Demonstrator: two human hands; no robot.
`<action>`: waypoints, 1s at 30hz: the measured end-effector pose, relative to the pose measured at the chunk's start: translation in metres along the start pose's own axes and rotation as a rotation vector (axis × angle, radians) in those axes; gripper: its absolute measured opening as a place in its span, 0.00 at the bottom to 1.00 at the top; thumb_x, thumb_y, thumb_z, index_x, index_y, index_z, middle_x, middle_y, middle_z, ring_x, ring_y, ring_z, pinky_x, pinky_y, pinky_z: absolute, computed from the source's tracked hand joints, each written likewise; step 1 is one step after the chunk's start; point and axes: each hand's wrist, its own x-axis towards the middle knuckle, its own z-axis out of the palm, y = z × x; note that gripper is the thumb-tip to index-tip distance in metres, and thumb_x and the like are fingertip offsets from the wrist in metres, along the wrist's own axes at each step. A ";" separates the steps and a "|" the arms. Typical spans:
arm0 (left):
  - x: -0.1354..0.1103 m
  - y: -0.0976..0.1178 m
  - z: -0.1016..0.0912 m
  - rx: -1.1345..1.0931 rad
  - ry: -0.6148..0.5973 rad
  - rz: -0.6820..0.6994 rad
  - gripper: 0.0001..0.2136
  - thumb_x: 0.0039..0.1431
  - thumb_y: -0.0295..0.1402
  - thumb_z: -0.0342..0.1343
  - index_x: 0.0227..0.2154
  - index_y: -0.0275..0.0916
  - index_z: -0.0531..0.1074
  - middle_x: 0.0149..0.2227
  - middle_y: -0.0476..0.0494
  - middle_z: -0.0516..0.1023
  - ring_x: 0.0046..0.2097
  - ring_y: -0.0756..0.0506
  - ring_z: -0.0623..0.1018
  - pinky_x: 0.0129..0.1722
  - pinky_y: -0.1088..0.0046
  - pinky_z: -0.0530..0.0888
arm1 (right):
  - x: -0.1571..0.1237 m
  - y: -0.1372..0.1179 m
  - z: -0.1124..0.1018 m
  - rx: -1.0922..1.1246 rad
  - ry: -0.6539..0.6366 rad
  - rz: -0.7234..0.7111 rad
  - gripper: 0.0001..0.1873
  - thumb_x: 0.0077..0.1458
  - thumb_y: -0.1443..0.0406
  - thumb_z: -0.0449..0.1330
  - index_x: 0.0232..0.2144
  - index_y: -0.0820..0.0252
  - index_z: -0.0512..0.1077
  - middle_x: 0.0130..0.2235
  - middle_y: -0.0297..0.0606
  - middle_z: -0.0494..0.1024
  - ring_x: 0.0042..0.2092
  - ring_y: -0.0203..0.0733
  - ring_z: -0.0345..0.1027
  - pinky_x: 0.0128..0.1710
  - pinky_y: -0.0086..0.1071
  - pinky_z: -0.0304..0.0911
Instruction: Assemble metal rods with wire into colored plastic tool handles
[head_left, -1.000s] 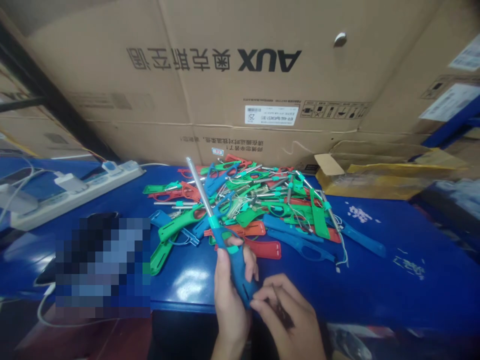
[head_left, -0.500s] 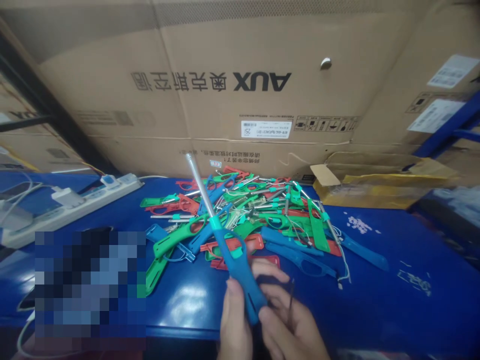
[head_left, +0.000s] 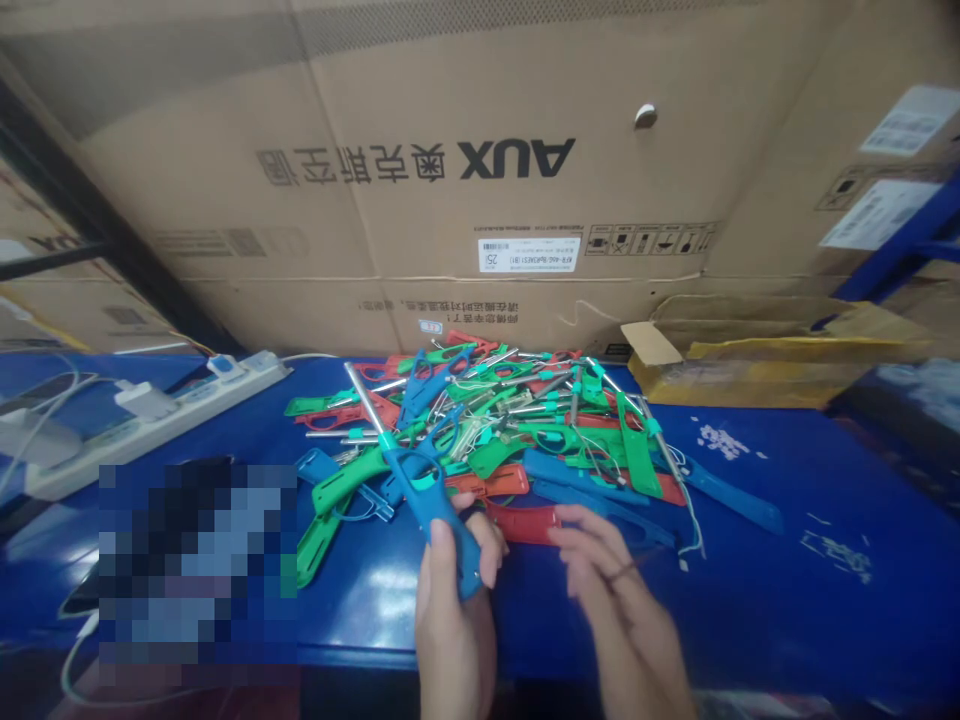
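My left hand (head_left: 457, 590) is closed around the handle of a blue gas lighter (head_left: 424, 490) with a long metal tube, tilted up and to the left. A green collar sits where the tube meets the body. To its right, my right hand (head_left: 619, 590) is apart from the lighter, fingers bent. A thin dark rod (head_left: 621, 573) shows between its fingers; its kind is unclear. The right fingertips overlap the end of a red handle shell (head_left: 525, 522), and I cannot tell whether they touch it. Behind lies a pile of green, red and blue lighter parts (head_left: 510, 460).
A power strip (head_left: 172, 410) with plugs lies left. A blurred-out patch (head_left: 199, 570) covers something at the front left. An open cardboard box (head_left: 757, 370) stands back right, near small pale bits (head_left: 724, 440). A large cardboard sheet (head_left: 420, 230) rises behind the blue table (head_left: 360, 620).
My left hand has moved left and down with the blue lighter. My right hand has come away from the lighter's handle end, moving right and slightly up.
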 end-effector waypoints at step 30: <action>-0.001 -0.005 0.006 0.239 -0.125 -0.114 0.23 0.65 0.52 0.60 0.51 0.37 0.74 0.30 0.47 0.73 0.30 0.48 0.67 0.34 0.71 0.67 | 0.013 0.006 -0.030 0.370 0.248 0.090 0.15 0.55 0.54 0.72 0.35 0.58 0.75 0.22 0.30 0.70 0.22 0.34 0.64 0.19 0.26 0.58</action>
